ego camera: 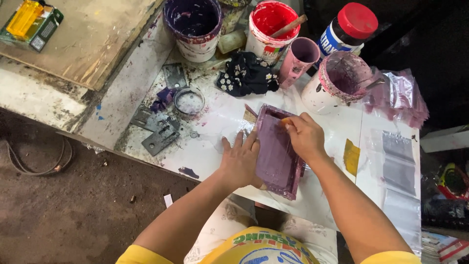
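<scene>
The left hand (pixel 240 162) lies open, flat against the near left edge of the purple-stained rectangular wooden printing frame (pixel 275 154) on the white table (pixel 210 146) — its long axis running away from the person — while the right hand (pixel 304 137), nearer the far end, pinches a small yellowish scraper (pixel 285 120) inside it.

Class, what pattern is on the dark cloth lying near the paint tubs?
Small white flowers on the dark cloth; the head view shows it.
</scene>
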